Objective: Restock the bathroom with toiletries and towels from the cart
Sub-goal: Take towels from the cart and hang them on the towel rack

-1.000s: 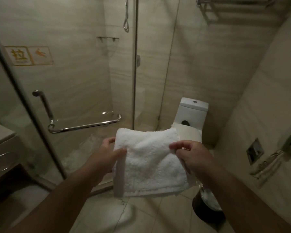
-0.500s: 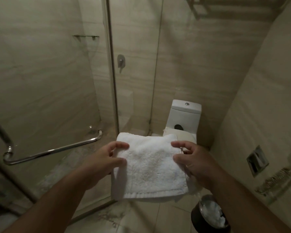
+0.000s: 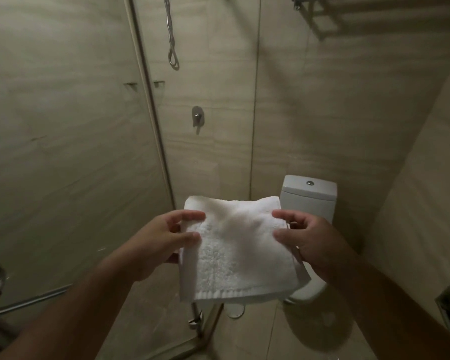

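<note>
Still, left hand and right hand fingers pinching towel, shower hose back in view

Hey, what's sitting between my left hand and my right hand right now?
A folded white towel spans the gap in the head view; the left hand grips its left edge and the right hand its right edge.

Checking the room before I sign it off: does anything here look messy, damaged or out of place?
Nothing serious. The folded white towel, held between the left hand and right hand, has an under layer poking out at its lower right corner. Dim light could hide stains.
</note>
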Demonstrator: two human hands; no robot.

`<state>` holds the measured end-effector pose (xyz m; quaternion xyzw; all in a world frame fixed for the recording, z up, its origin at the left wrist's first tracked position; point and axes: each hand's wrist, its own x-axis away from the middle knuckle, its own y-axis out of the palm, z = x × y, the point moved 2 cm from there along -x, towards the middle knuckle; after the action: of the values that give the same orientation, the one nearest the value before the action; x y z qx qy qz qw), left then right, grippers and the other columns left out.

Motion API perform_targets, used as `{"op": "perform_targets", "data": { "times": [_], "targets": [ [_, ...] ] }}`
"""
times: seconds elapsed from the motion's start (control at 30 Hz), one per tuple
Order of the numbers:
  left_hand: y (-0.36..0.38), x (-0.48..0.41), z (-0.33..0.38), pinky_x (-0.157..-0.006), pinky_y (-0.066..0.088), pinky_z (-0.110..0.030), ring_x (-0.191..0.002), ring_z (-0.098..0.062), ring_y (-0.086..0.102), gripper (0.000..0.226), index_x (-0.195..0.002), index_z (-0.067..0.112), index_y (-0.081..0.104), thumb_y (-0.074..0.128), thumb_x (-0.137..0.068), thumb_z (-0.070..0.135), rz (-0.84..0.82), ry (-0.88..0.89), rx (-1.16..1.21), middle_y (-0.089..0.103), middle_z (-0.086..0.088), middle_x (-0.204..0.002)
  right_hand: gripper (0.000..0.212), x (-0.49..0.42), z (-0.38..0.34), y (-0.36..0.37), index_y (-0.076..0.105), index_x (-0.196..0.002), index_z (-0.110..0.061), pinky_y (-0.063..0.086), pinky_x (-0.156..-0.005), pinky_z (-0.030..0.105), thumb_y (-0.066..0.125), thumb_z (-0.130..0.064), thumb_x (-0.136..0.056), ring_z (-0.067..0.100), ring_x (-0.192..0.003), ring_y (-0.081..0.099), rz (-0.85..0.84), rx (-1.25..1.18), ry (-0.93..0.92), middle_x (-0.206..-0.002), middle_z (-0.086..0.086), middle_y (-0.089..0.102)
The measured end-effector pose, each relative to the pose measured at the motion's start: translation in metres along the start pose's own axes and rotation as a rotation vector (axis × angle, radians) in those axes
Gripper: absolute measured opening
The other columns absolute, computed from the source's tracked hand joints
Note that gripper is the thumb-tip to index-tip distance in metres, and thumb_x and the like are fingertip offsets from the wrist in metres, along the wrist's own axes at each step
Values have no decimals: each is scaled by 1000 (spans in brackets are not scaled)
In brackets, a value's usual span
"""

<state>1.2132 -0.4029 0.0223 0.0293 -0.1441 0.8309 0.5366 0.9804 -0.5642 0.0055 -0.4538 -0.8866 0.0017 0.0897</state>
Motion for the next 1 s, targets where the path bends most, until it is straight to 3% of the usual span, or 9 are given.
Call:
{"op": "perform_targets", "data": {
  "times": [0.1,0.3,0.47,0.6,0.77,1.0],
  "targets": [
    [8,-27,7,-62,56,-29,-77,-11,70,37,-117,28,69,68,-89,4,2,16,23,71,-2,-95,40,-22,-3,-12,70,-118,-19,62,-80,50,73,2,-84,31,-89,75,17,-26,-1,-111,14,71],
    [14,-94,17,-58,54,-27,-80,-13,71,24,-109,32,74,59,-96,17,4,26,82,71,-1,-105,38,-68,-14,-33,73,-111,-26,61,-82,51,75,0,-83,27,-91,75,81,23,-6,-108,10,74],
    [15,-170,46,-58,54,-29,-79,-17,69,24,-111,30,73,62,-95,17,-106,70,93,67,-6,-110,38,-115,-42,-51,73,-107,-30,61,-82,52,76,-2,-82,29,-90,75,188,50,-26,-108,9,74],
    [18,-231,80,-67,57,-32,-86,-18,72,30,-114,32,71,69,-90,14,-205,143,83,68,-6,-112,37,-153,-76,-65,71,-115,-23,62,-82,44,74,-2,-85,24,-88,76,297,76,-56,-104,8,74],
    [28,-301,100,-82,61,-44,-90,-23,73,41,-112,41,69,75,-84,12,-313,208,10,68,-5,-113,37,-190,-88,-78,69,-118,-23,58,-65,24,73,-4,-86,14,-85,75,412,106,-77,-107,3,74],
    [63,-375,112,-90,55,-57,-94,-27,72,43,-111,41,69,76,-83,9,-358,228,10,69,-4,-113,43,-238,-85,-119,67,-123,-25,60,-73,26,75,-6,-85,7,-90,74,502,130,-64,-113,-4,72]
  ]
}}
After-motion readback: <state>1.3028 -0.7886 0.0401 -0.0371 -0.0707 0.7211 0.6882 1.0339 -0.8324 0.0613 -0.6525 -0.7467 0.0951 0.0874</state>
